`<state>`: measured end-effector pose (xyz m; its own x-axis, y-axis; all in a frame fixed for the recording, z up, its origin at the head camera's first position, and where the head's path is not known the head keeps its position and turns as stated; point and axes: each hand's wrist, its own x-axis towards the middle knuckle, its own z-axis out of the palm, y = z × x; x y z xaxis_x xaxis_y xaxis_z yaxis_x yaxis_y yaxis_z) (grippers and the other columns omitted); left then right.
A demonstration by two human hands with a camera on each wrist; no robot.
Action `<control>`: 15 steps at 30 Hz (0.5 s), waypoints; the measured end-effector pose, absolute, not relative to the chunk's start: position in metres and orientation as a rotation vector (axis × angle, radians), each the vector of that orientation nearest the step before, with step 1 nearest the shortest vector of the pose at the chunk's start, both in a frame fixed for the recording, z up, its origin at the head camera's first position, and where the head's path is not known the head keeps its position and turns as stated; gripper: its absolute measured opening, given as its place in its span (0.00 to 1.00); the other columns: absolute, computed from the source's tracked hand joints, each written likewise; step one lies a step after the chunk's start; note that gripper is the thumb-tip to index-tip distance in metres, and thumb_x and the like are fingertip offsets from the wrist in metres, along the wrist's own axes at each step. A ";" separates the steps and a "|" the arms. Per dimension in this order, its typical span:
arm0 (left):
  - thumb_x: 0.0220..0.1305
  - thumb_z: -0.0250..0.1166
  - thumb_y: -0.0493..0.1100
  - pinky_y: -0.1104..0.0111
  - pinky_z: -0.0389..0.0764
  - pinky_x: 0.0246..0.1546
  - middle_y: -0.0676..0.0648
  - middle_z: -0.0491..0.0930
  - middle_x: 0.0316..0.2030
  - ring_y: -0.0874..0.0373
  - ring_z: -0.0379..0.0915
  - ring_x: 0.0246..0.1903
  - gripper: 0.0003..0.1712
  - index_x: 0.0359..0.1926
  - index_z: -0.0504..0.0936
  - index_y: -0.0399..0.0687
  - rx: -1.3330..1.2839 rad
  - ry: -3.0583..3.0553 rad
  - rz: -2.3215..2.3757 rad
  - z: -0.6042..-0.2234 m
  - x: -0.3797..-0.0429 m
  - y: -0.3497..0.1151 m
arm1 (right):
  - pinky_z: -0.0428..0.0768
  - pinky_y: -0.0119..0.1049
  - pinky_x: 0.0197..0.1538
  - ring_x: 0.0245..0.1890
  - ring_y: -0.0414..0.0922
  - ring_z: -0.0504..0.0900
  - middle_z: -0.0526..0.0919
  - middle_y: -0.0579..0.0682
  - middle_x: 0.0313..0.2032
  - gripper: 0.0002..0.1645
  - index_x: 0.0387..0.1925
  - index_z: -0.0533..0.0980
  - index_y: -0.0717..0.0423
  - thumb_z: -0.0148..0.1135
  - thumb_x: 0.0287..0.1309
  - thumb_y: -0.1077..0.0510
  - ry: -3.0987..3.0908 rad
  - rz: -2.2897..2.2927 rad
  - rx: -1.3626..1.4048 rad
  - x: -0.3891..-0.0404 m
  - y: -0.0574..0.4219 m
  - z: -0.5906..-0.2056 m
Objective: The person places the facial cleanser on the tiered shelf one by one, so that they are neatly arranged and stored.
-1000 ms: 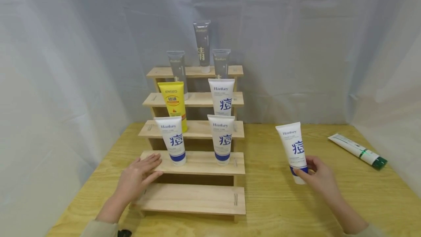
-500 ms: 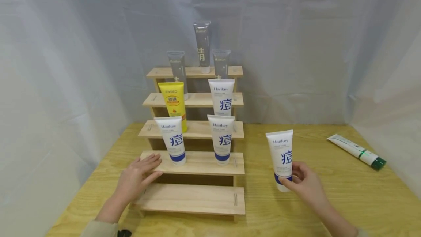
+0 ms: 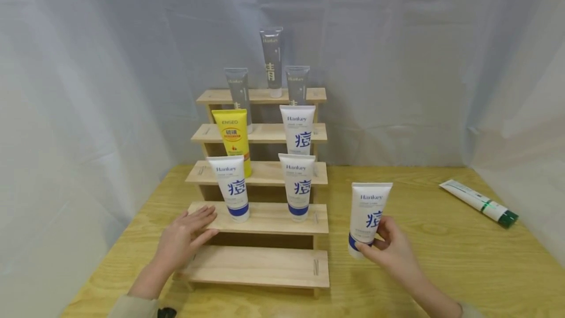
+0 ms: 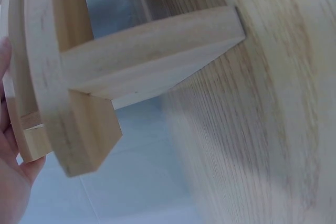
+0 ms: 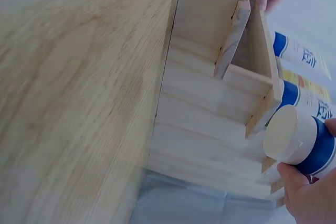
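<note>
My right hand (image 3: 393, 251) grips a white squeeze tube (image 3: 370, 205) low down, around its blue band, with thumb and fingers. The tube stands upright, cap down, just right of the wooden tiered display stand (image 3: 260, 264). Its white cap (image 5: 281, 137) shows in the right wrist view, raised off the table. My left hand (image 3: 183, 237) rests at the left end of the second step from the bottom, fingers fairly straight. Two similar white tubes, a left one (image 3: 229, 185) and a right one (image 3: 297, 185), stand on that step.
Higher steps carry a yellow tube (image 3: 232, 134), another white tube (image 3: 297, 129) and several grey tubes, one (image 3: 272, 60) on top. A white tube with a green cap (image 3: 481, 202) lies on the wooden table (image 3: 423, 278) at right. Pale sheeting (image 3: 397, 87) hangs behind.
My right hand has carried the white tube leftward and slightly down, closer to the stand, and the tube has straightened from a tilt. The left hand has stayed in place.
</note>
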<state>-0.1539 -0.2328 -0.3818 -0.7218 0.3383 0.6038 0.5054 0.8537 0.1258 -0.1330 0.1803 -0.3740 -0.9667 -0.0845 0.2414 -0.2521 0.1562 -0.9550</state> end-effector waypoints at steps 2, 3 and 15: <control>0.48 0.66 0.48 0.44 0.64 0.50 0.43 0.76 0.47 0.48 0.72 0.47 0.22 0.42 0.80 0.39 -0.615 -2.438 -0.377 -0.382 -0.154 -0.233 | 0.78 0.33 0.40 0.43 0.40 0.76 0.73 0.63 0.45 0.32 0.48 0.63 0.69 0.67 0.39 0.72 -2.264 1.917 0.382 -0.132 0.176 -0.374; 0.48 0.66 0.48 0.44 0.64 0.50 0.43 0.76 0.47 0.48 0.72 0.47 0.22 0.42 0.80 0.39 -0.618 -2.436 -0.376 -0.382 -0.154 -0.233 | 0.79 0.33 0.40 0.42 0.40 0.76 0.73 0.63 0.45 0.32 0.48 0.63 0.69 0.67 0.39 0.72 -2.251 1.913 0.406 -0.132 0.174 -0.374; 0.47 0.67 0.48 0.44 0.65 0.50 0.43 0.76 0.47 0.48 0.72 0.47 0.22 0.42 0.81 0.39 -0.628 -2.418 -0.377 -0.383 -0.155 -0.234 | 0.79 0.36 0.39 0.40 0.43 0.78 0.76 0.61 0.41 0.31 0.44 0.68 0.69 0.70 0.34 0.71 -2.152 1.923 0.587 -0.131 0.151 -0.373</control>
<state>-0.1550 -0.2340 -0.3828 -0.7046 0.3465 0.6193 0.5184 0.8473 0.1157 -0.1306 0.1508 -0.3732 -0.9022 -0.1608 0.4003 -0.4158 0.0769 -0.9062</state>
